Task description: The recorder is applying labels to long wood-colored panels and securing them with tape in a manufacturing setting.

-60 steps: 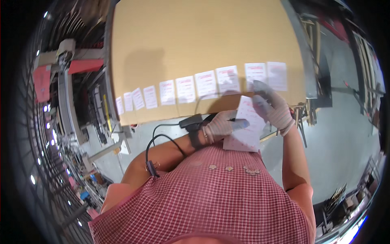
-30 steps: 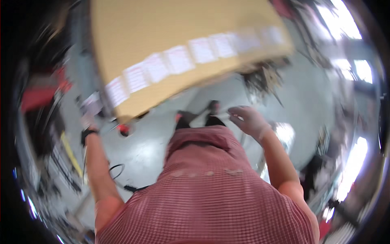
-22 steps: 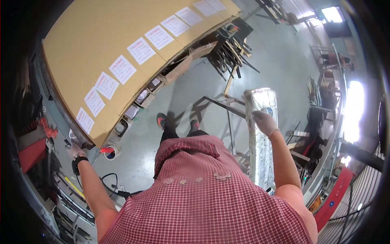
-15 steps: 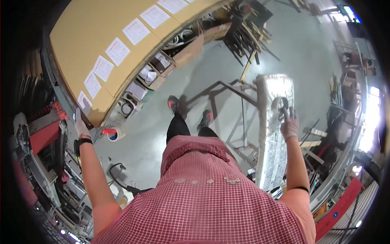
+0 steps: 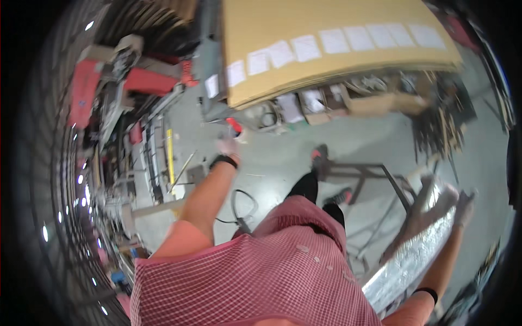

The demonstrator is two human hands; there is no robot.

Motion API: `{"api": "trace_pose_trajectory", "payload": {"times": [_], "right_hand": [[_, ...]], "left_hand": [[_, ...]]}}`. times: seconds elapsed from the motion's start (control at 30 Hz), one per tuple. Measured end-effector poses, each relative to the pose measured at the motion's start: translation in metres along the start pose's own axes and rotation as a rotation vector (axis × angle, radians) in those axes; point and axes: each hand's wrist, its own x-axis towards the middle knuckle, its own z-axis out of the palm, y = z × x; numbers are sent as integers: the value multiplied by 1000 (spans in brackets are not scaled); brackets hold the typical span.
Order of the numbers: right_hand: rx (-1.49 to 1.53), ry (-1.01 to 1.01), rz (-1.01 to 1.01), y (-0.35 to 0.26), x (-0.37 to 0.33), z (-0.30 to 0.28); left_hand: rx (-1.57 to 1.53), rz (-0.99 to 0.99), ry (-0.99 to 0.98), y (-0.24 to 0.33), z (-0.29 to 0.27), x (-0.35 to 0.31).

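My left hand [image 5: 227, 145], in a pale glove and smeared by motion, hangs below the near left corner of the yellow-brown board-topped table [image 5: 337, 13]. Just beyond its fingers is a white round container with a red part [image 5: 234, 126]. Over on the right, my gloved right hand [image 5: 464, 209] is at the far end of a long silver-wrapped bundle [image 5: 416, 252]. Blur hides its fingers, and I cannot tell whether it touches the bundle or holds anything. A shadow falls across the bundle's far end. No tape roll can be made out there.
White printed sheets [image 5: 334, 41] lie in a row on the table; one sheet [image 5: 212, 86] is past its left corner. Boxes [image 5: 315, 106] of odds and ends sit beneath. A dark metal frame [image 5: 361, 168] stands by my feet. Red machinery [image 5: 149, 81] is at left, dark strips [image 5: 443, 127] at right.
The view has swung left. My left hand has left the table corner and come down beside the container with the red part. The grey tape roll by my right hand no longer shows.
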Motion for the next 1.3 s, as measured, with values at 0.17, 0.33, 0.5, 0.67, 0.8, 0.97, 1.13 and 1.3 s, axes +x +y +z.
{"api": "trace_pose_trajectory", "payload": {"times": [0.17,0.33,0.5,0.67,0.8,0.97,1.13,1.3], "right_hand": [[-330,-394,210,21,74,62],[-376,-481,7,-64,30,85],[297,-760,-288,-231,-108,105],[794,-435,220,-267,-256,86],[128,-412,608,-192,-380,83],[860,-690,715,-136,-454,155],[707,-817,770,-199,-474,192],[-59,-395,441,-358,-448,132]], "left_hand": [[164,-116,-921,-7,97,-182],[62,-154,-1723,40,191,-305],[-276,-484,-1448,28,171,-315],[-243,-1211,-1344,-21,68,-242],[-503,-1585,-1372,-27,17,-198],[-431,-1434,-1301,-31,-31,-132],[-372,-1335,-1270,-47,-49,-76],[34,-933,-1404,-34,-56,-10]]}}
